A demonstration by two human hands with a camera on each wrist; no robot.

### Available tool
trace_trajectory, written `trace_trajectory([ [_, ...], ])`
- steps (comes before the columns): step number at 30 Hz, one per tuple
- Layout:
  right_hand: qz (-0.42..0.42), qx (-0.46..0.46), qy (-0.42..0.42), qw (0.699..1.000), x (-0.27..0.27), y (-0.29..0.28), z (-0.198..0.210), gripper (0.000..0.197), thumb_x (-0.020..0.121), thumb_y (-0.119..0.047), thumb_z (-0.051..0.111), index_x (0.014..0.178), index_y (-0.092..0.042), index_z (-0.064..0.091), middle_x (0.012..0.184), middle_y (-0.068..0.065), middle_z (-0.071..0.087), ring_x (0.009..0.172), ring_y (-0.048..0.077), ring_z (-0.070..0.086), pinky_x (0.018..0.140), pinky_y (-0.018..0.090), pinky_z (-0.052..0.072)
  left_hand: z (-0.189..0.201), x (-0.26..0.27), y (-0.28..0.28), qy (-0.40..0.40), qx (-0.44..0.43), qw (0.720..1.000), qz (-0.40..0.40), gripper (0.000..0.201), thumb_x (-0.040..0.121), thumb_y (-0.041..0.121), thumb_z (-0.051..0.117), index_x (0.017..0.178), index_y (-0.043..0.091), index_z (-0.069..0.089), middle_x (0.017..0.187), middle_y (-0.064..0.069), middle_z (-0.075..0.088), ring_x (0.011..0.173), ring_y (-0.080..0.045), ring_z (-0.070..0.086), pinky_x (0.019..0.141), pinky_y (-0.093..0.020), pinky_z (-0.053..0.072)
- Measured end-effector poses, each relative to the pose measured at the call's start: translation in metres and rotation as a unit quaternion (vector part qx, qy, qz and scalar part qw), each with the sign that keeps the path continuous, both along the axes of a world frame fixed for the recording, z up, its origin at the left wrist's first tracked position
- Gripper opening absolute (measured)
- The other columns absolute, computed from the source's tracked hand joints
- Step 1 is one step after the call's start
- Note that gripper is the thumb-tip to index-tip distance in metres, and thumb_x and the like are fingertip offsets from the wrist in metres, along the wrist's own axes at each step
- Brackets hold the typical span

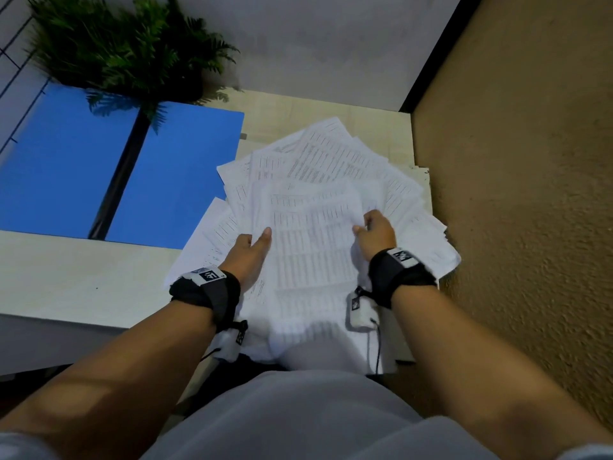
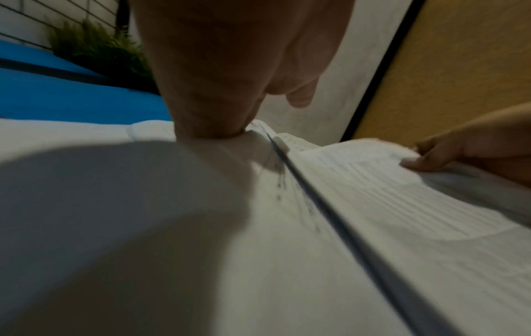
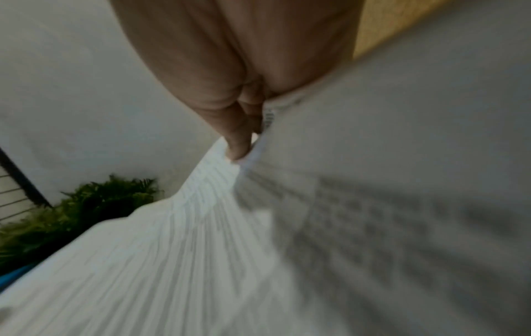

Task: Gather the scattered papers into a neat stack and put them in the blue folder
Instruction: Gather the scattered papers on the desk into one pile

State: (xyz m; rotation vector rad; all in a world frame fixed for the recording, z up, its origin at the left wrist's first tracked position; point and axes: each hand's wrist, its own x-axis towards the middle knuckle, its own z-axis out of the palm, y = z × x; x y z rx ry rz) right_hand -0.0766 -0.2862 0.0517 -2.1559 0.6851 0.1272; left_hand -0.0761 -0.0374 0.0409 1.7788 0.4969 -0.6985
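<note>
A fan of printed white papers (image 1: 311, 234) lies spread on the right half of the table. The blue folder (image 1: 66, 167) lies open flat to their left, its black spine down the middle. My left hand (image 1: 252, 250) grips the left edge of the top sheets; the thumb lies on top and the fingers are hidden beneath. My right hand (image 1: 374, 234) pinches the right edge of those sheets with curled fingers. In the left wrist view, the top papers (image 2: 373, 193) are raised a little off the sheets below, with the right hand (image 2: 459, 154) at their far side. The right wrist view is blurred.
A green fern (image 1: 126, 51) stands at the back, its fronds over the folder's far edge. The pale table (image 1: 83, 283) ends at an ochre textured wall (image 1: 514, 194) on the right. Some sheets hang over the table's front edge near my body.
</note>
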Motion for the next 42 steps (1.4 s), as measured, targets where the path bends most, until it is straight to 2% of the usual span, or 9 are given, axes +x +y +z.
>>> trace_trajectory([
  [5,-0.073,0.011,0.045,0.996,-0.012,0.031,-0.024,0.030,0.095,-0.011,0.048,0.124,-0.002,0.048,0.109,0.010,0.049,0.102,0.024,0.052,0.080,0.024,0.032,-0.004,-0.016,-0.009,-0.025,0.007,0.999,-0.046,0.073,0.085,0.039,0.073,0.143,0.019,0.033,0.138,0.008,0.045,0.123,-0.015,0.046,0.105,-0.038,0.042],
  [10,-0.152,0.100,-0.035,0.983,-0.007,0.040,-0.021,0.021,0.097,-0.008,0.046,0.117,-0.012,0.045,0.113,0.007,0.046,0.095,0.020,0.051,0.082,0.029,0.042,-0.004,-0.018,-0.005,-0.103,0.074,0.992,-0.006,0.052,0.092,0.007,0.065,0.141,0.007,0.048,0.137,-0.012,0.058,0.124,-0.031,0.056,0.105,-0.040,0.045],
  [13,-0.274,0.018,-0.052,0.960,-0.002,0.009,-0.012,0.032,0.092,-0.012,0.057,0.122,-0.016,0.046,0.125,0.012,0.047,0.112,0.029,0.054,0.096,0.039,0.045,0.005,-0.005,0.018,-0.097,0.059,0.989,0.090,0.038,0.095,0.007,0.062,0.132,0.001,0.056,0.118,-0.019,0.065,0.101,-0.030,0.063,0.083,-0.032,0.046],
  [17,-0.328,0.010,0.113,0.938,-0.010,-0.031,-0.011,0.062,0.089,-0.038,0.061,0.139,-0.011,0.036,0.142,0.014,0.044,0.126,0.035,0.048,0.104,0.041,0.037,0.016,0.016,0.049,-0.086,0.002,0.984,0.159,0.042,0.094,0.005,0.063,0.135,-0.002,0.054,0.123,-0.018,0.064,0.112,-0.031,0.062,0.090,-0.030,0.045],
  [20,-0.295,0.085,0.083,0.948,-0.014,-0.031,-0.020,0.064,0.085,-0.042,0.065,0.140,-0.016,0.042,0.141,0.012,0.048,0.125,0.032,0.051,0.105,0.040,0.040,0.028,0.031,0.045,-0.093,-0.019,0.986,0.141,0.042,0.097,0.005,0.058,0.137,-0.004,0.051,0.125,-0.013,0.060,0.110,-0.023,0.058,0.083,-0.022,0.044],
  [26,-0.288,0.070,-0.002,0.955,-0.010,-0.029,-0.020,0.029,0.085,-0.024,0.069,0.111,-0.014,0.063,0.123,0.011,0.055,0.096,0.028,0.060,0.079,0.026,0.045,0.030,0.070,0.007,-0.100,-0.013,0.995,0.019,0.041,0.100,0.011,0.055,0.139,0.000,0.048,0.127,-0.007,0.057,0.118,-0.022,0.054,0.081,-0.016,0.042],
  [31,-0.251,0.125,-0.016,0.960,-0.010,-0.021,-0.021,0.011,0.095,-0.012,0.058,0.085,-0.013,0.053,0.084,0.004,0.052,0.076,0.019,0.049,0.053,0.016,0.040,0.012,0.097,-0.017,-0.083,0.095,0.986,-0.106,0.046,0.097,0.031,0.061,0.138,0.011,0.052,0.132,-0.014,0.061,0.120,-0.033,0.057,0.088,-0.032,0.041],
  [36,-0.211,0.128,0.055,0.967,-0.009,-0.027,-0.026,0.027,0.102,-0.023,0.043,0.122,-0.008,0.052,0.117,0.006,0.051,0.114,0.022,0.050,0.102,0.029,0.036,-0.006,0.095,-0.032,-0.077,0.037,0.990,-0.115,0.057,0.084,0.024,0.072,0.136,0.015,0.051,0.129,-0.011,0.062,0.120,-0.035,0.056,0.103,-0.046,0.046],
  [42,-0.220,0.074,0.073,0.970,-0.015,-0.048,-0.016,0.035,0.103,-0.016,0.040,0.124,0.010,0.051,0.130,0.024,0.055,0.123,0.036,0.050,0.086,0.023,0.037,-0.015,0.080,-0.013,-0.091,-0.061,0.994,0.009,0.064,0.084,0.004,0.070,0.140,0.022,0.044,0.129,-0.006,0.062,0.119,-0.028,0.059,0.103,-0.046,0.048],
])
